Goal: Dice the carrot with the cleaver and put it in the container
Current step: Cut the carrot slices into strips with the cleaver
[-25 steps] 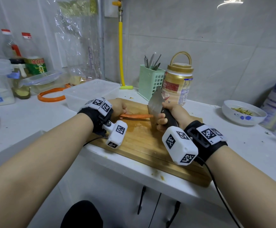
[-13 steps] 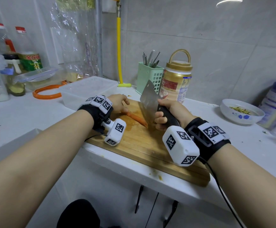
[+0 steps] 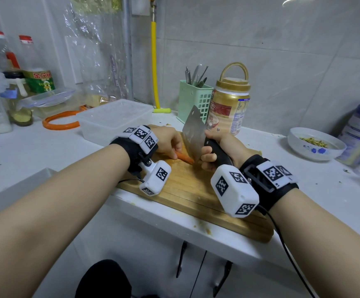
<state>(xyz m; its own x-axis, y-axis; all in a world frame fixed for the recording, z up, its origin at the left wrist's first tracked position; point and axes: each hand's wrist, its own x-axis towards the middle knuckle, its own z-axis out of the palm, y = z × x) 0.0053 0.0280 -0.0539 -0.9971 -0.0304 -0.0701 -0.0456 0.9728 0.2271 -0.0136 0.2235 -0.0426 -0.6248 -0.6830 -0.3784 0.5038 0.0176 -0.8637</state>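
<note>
From the head view, the carrot lies flat on the wooden cutting board, running at a slant from the left hand toward the cleaver. The left hand's grip is closed down over the thick end, fingers curled on top of it, so only the tapered orange half shows. The right hand has a full grip around the cleaver's black handle, and the blade stands nearly upright with its lower edge at the carrot's narrow tip; whether the edge has bitten in or merely touches, I cannot tell.

The carrot looks firm and stiff, light, and round enough to roll under a blade. It seems best pinned near the thick end, as it is here, with fingertips tucked back from the cut line. A wet sheen on the board beside it suggests the surface may be slick. The cleaver looks heavy and broad, so its own weight should do much of the cutting.

The clear plastic container waits on the counter just behind the board's left end, with no pieces that I can make out inside.
</note>
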